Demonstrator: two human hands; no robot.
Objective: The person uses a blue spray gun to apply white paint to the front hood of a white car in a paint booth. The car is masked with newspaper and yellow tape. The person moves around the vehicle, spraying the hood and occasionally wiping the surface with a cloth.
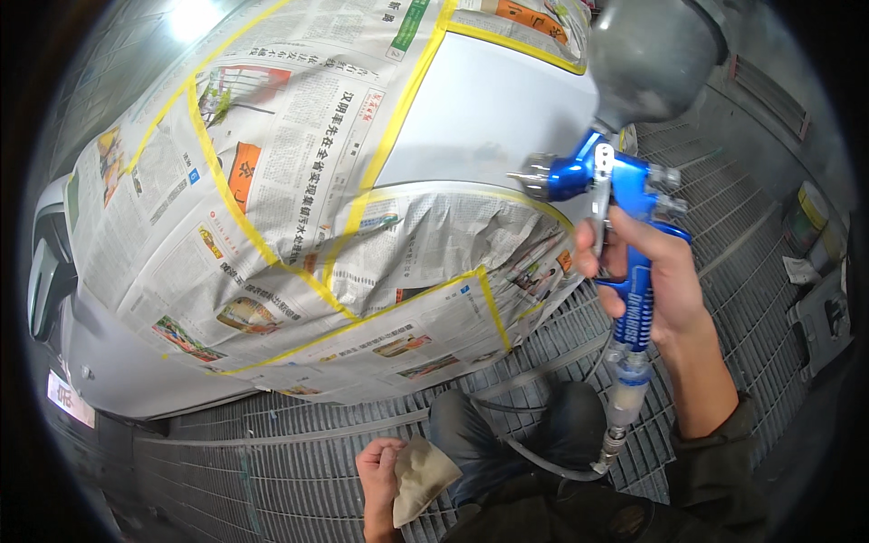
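A blue spray gun is gripped in my right hand, its fingers at the trigger and handle. A grey paint cup sits on top of the gun. The nozzle points left toward a bare white body panel, framed by yellow masking tape and newspaper. A gap shows between nozzle and panel. Low down by my knee, my left hand is closed on a folded beige cloth. Whether any spray leaves the nozzle, I cannot tell.
An air hose runs from the gun's base past my knees. Slatted metal grating forms the floor. The car's mirror juts out at the left. A container and a grey object stand at the right.
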